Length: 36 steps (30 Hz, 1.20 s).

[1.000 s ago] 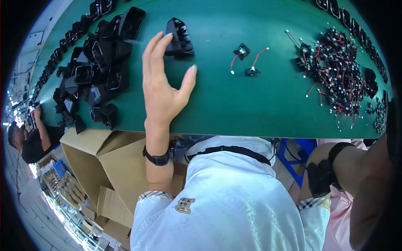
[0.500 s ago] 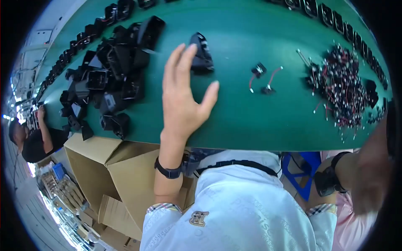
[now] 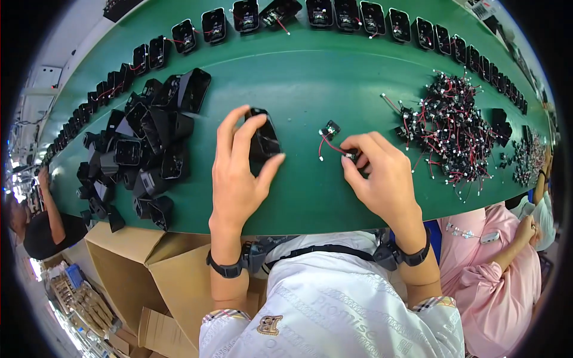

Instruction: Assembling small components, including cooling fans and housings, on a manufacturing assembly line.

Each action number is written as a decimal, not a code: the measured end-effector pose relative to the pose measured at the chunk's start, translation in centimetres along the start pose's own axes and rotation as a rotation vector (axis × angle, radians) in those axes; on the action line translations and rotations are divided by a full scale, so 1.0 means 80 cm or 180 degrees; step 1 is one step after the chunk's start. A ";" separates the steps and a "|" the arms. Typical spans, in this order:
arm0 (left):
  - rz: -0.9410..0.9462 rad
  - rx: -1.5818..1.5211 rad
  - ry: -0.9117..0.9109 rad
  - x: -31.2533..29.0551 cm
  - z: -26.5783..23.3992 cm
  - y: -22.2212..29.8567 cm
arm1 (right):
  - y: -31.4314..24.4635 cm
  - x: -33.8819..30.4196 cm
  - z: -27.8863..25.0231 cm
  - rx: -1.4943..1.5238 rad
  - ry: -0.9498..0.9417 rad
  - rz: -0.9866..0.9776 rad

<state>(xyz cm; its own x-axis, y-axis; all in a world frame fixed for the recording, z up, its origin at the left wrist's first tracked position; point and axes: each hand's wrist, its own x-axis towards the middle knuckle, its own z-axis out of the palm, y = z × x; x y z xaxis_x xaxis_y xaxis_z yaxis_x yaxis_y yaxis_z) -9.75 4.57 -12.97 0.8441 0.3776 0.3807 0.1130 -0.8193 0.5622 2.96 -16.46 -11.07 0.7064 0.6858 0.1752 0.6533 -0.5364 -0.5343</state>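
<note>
My left hand (image 3: 242, 170) curves around a black plastic housing (image 3: 264, 136) on the green table, fingertips at its upper left and thumb by its lower right corner. To the right, the thumb and fingers of my right hand (image 3: 382, 170) pinch a small black part with a red wire (image 3: 351, 156), partly hidden by the fingers. Just left of those fingertips lies another small black wired part (image 3: 330, 127), its red wire ending in a white connector.
A heap of black housings (image 3: 149, 131) lies at left, a pile of wired parts (image 3: 447, 125) at right. Housings with wires fitted (image 3: 246, 16) line the far edge. Cardboard box (image 3: 128, 262) stands below the table. People sit at left and right, one in a pink garment (image 3: 489, 274).
My right hand has come in from the far right and taken hold of one wired part. My left fingers have closed around the housing. The view has shifted, showing more of the far row.
</note>
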 end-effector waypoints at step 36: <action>0.0121 -0.1442 0.0011 -0.050 0.027 0.052 | -0.004 -0.052 0.004 0.3772 -0.0501 0.0884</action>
<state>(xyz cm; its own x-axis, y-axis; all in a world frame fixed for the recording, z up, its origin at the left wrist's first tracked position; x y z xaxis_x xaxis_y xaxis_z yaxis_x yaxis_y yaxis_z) -11.53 -1.26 -13.73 0.8413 0.3531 0.4093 -0.1595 -0.5613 0.8121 -0.26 -18.98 -11.92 0.6878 0.7155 -0.1224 -0.2239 0.0487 -0.9734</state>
